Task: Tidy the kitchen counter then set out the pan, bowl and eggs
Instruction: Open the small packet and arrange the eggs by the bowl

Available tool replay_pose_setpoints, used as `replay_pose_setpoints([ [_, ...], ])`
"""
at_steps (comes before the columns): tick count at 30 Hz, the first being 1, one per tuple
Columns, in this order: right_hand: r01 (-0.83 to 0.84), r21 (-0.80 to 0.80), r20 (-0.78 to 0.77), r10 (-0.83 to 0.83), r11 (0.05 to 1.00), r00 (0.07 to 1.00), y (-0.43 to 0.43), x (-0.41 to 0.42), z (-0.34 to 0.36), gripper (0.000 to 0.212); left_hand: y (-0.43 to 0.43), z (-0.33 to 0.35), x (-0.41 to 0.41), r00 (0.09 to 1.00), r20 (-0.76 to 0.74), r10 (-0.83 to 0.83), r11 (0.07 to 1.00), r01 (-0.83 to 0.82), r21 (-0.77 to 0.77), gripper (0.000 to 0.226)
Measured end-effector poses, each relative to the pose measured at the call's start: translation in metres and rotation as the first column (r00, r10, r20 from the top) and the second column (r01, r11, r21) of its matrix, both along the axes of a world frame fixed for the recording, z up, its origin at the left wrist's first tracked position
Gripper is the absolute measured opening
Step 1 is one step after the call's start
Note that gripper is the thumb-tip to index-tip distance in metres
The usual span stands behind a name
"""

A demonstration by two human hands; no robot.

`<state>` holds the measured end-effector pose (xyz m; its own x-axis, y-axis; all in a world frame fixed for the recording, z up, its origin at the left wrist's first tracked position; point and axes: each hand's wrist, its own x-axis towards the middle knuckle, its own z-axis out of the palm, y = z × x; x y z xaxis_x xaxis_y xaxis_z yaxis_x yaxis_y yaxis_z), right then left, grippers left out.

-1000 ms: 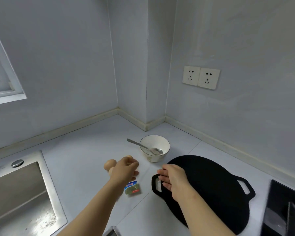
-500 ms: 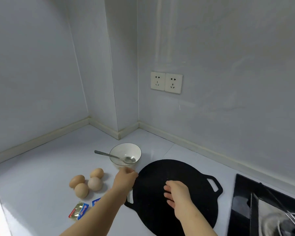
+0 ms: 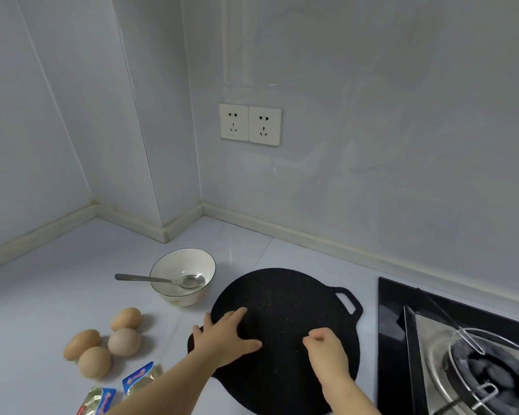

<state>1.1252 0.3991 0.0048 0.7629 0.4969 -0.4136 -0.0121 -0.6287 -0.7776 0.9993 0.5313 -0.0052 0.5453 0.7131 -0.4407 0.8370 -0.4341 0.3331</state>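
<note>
A black flat round pan [image 3: 285, 298] with two loop handles lies on the white counter. My left hand [image 3: 226, 336] rests flat on its left part, fingers spread and straight. My right hand [image 3: 327, 347] is over the pan's middle with its fingers curled under, and I see nothing in it. A white bowl [image 3: 192, 296] with a metal spoon [image 3: 150, 278] in it stands just left of and behind the pan. Several brown eggs [image 3: 123, 341] lie in a cluster on the counter to the left of my left forearm.
Two foil sachets [image 3: 138, 375] lie at the front edge below the eggs. A black gas hob with a steel burner grate [image 3: 474, 354] sits right of the pan. Walls close the counter at the back, with a double socket [image 3: 249, 124] above.
My left hand moved from the pan's edge by the bowl onto the pan's surface. My right hand's fingers curled in. The view came closer.
</note>
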Motion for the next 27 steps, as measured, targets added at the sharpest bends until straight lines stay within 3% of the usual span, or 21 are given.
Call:
replay_pose_setpoints([
  [3,-0.082,-0.095,0.121,0.093,0.992,0.988,0.0,-0.001,-0.003,0.03,-0.002,-0.007,0.002,0.974,-0.148,-0.17,0.979,0.185,0.088,0.09],
  [8,-0.221,-0.294,0.3,0.309,0.93,0.902,0.003,0.006,-0.003,0.033,0.008,-0.013,0.007,0.946,-0.199,-0.256,0.949,0.285,0.132,0.096],
  [11,-0.327,-0.407,0.292,0.46,0.853,0.839,0.008,0.005,-0.004,0.041,0.011,-0.012,0.01,0.932,-0.217,-0.289,0.937,0.322,0.138,0.094],
  [16,-0.396,-0.499,0.288,0.579,0.771,0.763,0.006,0.005,-0.014,0.058,0.004,-0.005,0.012,0.875,-0.208,-0.437,0.881,0.463,0.095,0.093],
  [21,-0.411,-0.544,0.269,0.616,0.731,0.74,0.006,0.006,-0.016,0.06,-0.006,0.001,0.005,0.803,-0.279,-0.527,0.835,0.551,0.006,0.111],
  [27,-0.415,-0.55,0.268,0.624,0.725,0.734,0.002,0.005,-0.017,0.06,-0.006,0.003,0.004,0.769,-0.291,-0.57,0.801,0.598,0.012,0.113],
])
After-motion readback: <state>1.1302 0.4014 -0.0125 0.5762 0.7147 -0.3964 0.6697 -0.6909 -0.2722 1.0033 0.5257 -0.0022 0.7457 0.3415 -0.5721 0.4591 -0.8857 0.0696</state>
